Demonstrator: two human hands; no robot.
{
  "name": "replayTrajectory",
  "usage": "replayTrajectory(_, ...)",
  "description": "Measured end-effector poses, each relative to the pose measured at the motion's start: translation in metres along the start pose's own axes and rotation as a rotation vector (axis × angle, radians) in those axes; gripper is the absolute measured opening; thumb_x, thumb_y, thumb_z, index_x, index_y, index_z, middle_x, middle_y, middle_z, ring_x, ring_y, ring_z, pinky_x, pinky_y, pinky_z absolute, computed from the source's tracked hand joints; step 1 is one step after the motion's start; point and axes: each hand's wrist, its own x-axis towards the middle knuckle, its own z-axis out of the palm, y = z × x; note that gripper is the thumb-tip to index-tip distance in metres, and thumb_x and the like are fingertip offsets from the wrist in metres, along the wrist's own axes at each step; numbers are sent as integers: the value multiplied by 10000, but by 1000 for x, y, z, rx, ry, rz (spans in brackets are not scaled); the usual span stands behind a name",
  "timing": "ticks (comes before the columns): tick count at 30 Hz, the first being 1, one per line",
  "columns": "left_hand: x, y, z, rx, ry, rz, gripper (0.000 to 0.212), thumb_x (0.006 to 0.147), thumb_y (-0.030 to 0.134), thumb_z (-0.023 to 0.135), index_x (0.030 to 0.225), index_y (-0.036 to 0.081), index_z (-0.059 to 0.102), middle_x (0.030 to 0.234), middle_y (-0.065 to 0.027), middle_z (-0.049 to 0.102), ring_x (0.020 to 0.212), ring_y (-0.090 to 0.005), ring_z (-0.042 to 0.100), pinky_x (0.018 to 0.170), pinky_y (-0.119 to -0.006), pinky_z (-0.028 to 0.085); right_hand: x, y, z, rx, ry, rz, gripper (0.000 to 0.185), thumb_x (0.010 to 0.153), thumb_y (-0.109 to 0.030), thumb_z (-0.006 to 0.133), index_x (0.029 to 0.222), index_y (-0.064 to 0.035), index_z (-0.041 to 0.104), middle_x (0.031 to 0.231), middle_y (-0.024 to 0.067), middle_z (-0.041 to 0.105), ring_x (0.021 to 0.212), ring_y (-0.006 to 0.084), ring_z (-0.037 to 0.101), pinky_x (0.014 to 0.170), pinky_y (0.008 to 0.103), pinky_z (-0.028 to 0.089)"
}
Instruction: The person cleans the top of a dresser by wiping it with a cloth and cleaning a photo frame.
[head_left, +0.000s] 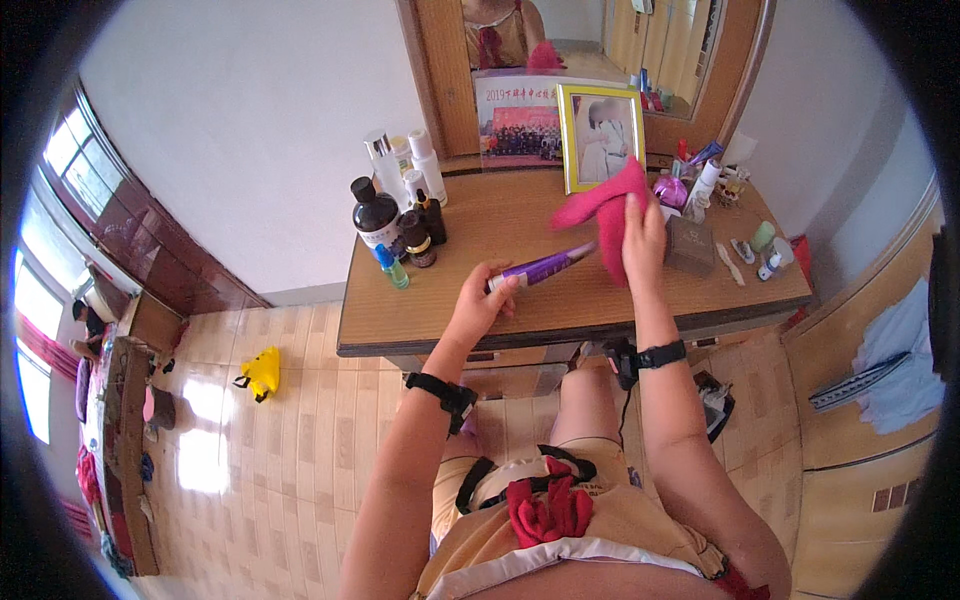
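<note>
In my left hand (490, 291) I hold a purple and white tube (546, 268), tilted up toward the right above the dressing table's front part. My right hand (643, 236) grips a pink cloth (616, 214), whose ends hang loose and look slightly blurred. The tube's far end comes close to the cloth; whether they touch I cannot tell. Beneath both hands lies the wooden top of the dressing table (465, 225). Just right of my right hand sits a dark grey box (688, 246).
Bottles (375, 214) crowd the table's left side. A yellow picture frame (564, 142) leans before the mirror (585, 45). Tubes and a purple item (670, 192) stand back right; small containers (763, 236) sit near the right edge. A yellow bag (262, 371) lies on the tiled floor.
</note>
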Motion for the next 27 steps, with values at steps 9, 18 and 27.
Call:
replayTrajectory(9, 6, -11, -2, 194, 105, 119, 355, 792, 31, 623, 1106, -3, 461, 994, -70, 561, 903, -132, 553, 787, -251, 454, -41, -15, 10, -145, -428, 39, 309, 873, -257, 483, 1062, -15, 522, 1017, 204, 558, 942, 349, 534, 806, 422, 413)
replayTrajectory(18, 8, -44, -13, 92, 262, 401, 298, 751, 41, 586, 1042, -1, 541, 970, -141, 612, 964, -272, 567, 839, -361, 432, -111, -67, 69, 154, -607, -206, 374, 879, -191, 481, 1212, -34, 413, 1268, 180, 410, 1240, 338, 320, 1022, 442, 258)
replayTrajectory(27, -2, -9, -2, 407, 147, 109, 393, 669, 87, 747, 983, -10, 532, 882, -81, 604, 793, -128, 569, 678, -267, 472, -58, -6, 26, -518, -687, 104, 267, 855, -266, 512, 950, -16, 503, 826, 202, 586, 754, 363, 572, 627, 451, 453)
